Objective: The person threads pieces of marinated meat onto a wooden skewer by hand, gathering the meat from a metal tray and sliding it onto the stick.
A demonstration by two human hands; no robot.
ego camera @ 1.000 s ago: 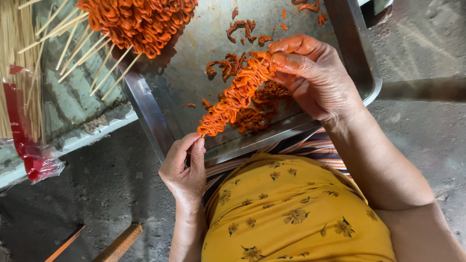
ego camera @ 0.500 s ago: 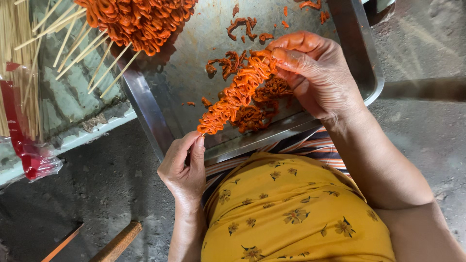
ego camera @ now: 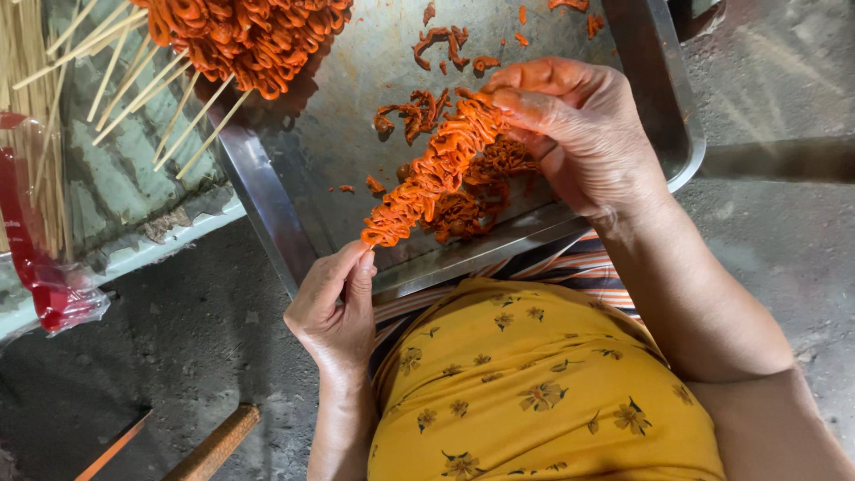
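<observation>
Both hands are sharing one orange, meat-threaded bamboo skewer [ego camera: 434, 174]: left hand [ego camera: 337, 307] is pinching its bare lower end, right hand [ego camera: 579, 134] is closing round its top, axis running seven to one o'clock over the steel tray [ego camera: 267, 205].

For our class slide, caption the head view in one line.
Two bare hands, left hand and right hand, hold an orange marinated meat skewer over a steel tray.

Dull metal, oily meat, bare wood

The metal tray [ego camera: 659, 107] is scuffed and matt grey, its rim faintly shiny. On it, the skewer [ego camera: 432, 174] of orange marinated strips looks wet and ridged. Left of the tray lie pale, dry wooden sticks [ego camera: 36, 134] and a glossy red plastic wrapper [ego camera: 40, 276]; below it, matt printed yellow cloth [ego camera: 534, 383].
</observation>
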